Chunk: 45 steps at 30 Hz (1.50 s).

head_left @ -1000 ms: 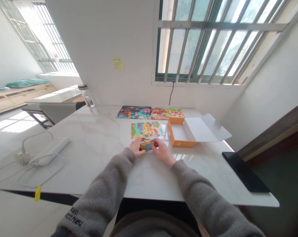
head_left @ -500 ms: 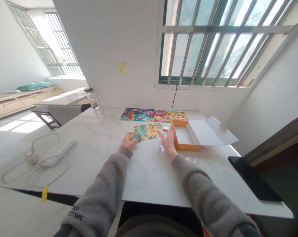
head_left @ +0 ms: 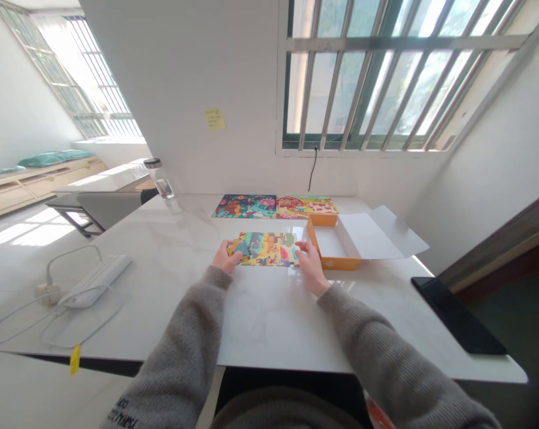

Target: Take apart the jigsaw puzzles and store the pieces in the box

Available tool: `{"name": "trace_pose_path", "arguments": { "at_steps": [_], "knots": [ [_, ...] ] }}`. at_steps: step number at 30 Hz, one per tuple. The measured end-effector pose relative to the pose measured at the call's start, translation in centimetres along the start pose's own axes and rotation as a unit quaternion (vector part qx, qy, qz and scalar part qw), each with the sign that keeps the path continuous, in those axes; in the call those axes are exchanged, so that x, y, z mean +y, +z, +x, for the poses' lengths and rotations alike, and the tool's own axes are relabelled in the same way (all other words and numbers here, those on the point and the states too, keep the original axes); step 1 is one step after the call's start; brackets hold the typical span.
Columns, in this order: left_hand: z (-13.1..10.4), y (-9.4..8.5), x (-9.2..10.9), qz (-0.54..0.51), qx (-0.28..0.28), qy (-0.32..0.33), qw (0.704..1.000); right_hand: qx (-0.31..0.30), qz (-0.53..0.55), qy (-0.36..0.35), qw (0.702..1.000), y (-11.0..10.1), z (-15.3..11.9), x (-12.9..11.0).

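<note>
My left hand [head_left: 227, 257] grips some loose pieces [head_left: 236, 246] at the left end of the picture puzzle [head_left: 269, 249]; my right hand [head_left: 312, 266] has its fingertips at the right end (whether they pinch it, I can't tell). The puzzle lies between both, long axis parallel to the table [head_left: 269, 325]'s front edge. The orange box [head_left: 340, 263] crowds my right side; a dark picture [head_left: 246, 207] and a farm picture [head_left: 307, 206] line the far edge.

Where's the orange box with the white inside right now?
In the head view, the open orange box with the white inside is right of centre on the white marbled table, beside the person's right hand.
</note>
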<state>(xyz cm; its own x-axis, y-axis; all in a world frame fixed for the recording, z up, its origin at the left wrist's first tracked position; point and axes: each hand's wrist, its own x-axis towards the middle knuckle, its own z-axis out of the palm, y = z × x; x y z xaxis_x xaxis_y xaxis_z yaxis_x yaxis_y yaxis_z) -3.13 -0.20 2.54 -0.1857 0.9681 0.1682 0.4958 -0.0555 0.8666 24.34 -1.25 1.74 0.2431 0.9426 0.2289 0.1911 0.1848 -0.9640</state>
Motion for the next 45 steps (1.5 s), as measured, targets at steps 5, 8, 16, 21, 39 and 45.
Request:
{"name": "trace_pose_path", "arguments": {
  "at_steps": [5, 8, 16, 21, 39, 45],
  "knots": [
    [-1.8, 0.6, 1.7, 0.137, -0.024, -0.004, 0.99, -0.013, 0.085, 0.024, 0.996, -1.6, -2.1, -0.5],
    [-2.6, 1.2, 2.8, 0.198, -0.031, 0.008, 0.98, -0.013, 0.126, 0.028, 0.992, -1.6, -1.9, -0.7],
    [-2.9, 2.1, 2.5, 0.214, -0.044, 0.068, 0.974, -0.127, 0.121, 0.032, 0.984, -0.8, -1.8, -0.7],
    [-3.5, 4.0, 2.5, 0.137, -0.081, 0.177, 0.971, -0.153, -0.058, -0.069, 0.984, -0.4, -2.2, -1.0],
    [-3.2, 5.3, 2.2, -0.131, -0.129, 0.068, 0.981, -0.113, 0.22, 0.041, 0.968, -1.0, -2.8, -3.6],
    [-3.9, 5.4, 2.8, -0.212, -0.228, 0.06, 0.948, -0.143, 0.113, 0.008, 0.983, -0.5, -3.3, -2.6]
  ]
}}
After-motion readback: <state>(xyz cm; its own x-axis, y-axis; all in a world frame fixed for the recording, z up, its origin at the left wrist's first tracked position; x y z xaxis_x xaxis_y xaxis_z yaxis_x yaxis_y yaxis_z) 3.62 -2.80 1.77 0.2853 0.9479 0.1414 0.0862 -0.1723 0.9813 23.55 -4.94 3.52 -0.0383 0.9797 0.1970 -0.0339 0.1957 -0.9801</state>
